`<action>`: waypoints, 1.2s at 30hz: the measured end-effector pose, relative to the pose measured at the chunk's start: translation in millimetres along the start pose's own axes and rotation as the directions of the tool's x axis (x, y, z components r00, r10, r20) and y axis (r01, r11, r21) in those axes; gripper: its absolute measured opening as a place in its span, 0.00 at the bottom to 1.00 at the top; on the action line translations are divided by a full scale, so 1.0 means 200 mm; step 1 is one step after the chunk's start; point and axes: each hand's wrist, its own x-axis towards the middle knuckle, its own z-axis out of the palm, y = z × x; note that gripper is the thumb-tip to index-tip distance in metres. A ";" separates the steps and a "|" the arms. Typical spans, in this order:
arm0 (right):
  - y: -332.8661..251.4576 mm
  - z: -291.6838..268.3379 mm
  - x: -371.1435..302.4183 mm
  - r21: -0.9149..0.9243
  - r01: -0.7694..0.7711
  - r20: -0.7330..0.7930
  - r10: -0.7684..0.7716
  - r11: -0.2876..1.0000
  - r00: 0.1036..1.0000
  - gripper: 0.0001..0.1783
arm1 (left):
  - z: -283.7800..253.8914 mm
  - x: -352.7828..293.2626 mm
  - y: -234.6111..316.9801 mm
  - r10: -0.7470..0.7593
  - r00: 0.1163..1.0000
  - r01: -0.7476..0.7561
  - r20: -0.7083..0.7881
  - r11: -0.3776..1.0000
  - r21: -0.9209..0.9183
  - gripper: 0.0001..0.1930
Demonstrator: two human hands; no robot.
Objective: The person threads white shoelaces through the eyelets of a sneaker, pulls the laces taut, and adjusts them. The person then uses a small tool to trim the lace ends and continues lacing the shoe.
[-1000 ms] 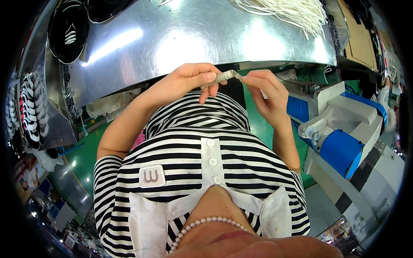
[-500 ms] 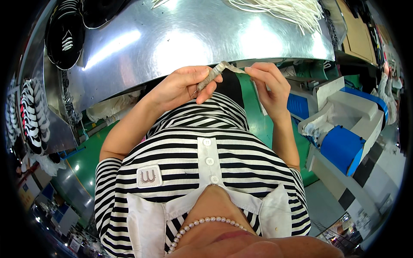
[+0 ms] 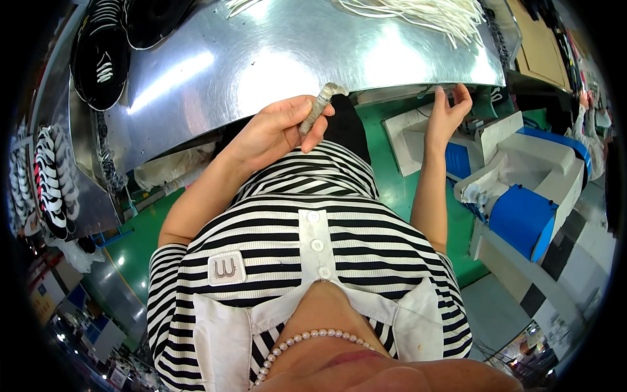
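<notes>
My left hand [image 3: 281,127] is closed around a short stick-like handle [image 3: 318,111] wrapped in dull grey-beige tape. The handle tilts up and to the right, and a short loose end of the wrapping bends over at its top. Its lower end is hidden in my palm and fingers. To the right, my right hand [image 3: 447,116] is apart from the handle, raised near the front edge of the metal table [image 3: 196,98]. Its fingers are bent but spaced apart, and I see nothing between them.
Black shoes with white laces [image 3: 100,62] stand at the table's far left. White laces [image 3: 434,18] lie in a heap at the back right. A white-and-blue machine [image 3: 522,219] stands right of me above the green floor [image 3: 395,189]. Striped shoe parts [image 3: 55,176] hang at the left.
My right hand has let go of the loose tape end and moved right and slightly away from me. The tape end now folds over the handle's top. My left hand has barely moved.
</notes>
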 end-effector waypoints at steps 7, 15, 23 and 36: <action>0.15 0.00 -0.02 0.311 -0.429 0.288 0.346 0.848 0.893 0.25 | 0.06 0.04 0.00 0.026 0.998 -0.020 -0.056 0.994 0.105 0.18; 0.14 -0.15 -0.03 0.173 -0.432 0.307 0.368 0.885 0.878 0.16 | 0.08 0.12 0.02 -0.025 0.999 0.018 0.045 0.987 0.158 0.18; 0.03 -0.40 -0.20 0.001 -0.500 0.360 0.466 0.866 0.808 0.25 | 0.07 0.18 -0.01 -0.125 0.992 0.123 -0.006 0.965 0.230 0.19; -0.10 -0.33 0.08 -0.417 0.516 0.868 0.160 0.748 0.469 0.05 | 0.07 0.24 0.01 -0.079 0.997 0.075 0.007 0.963 0.257 0.20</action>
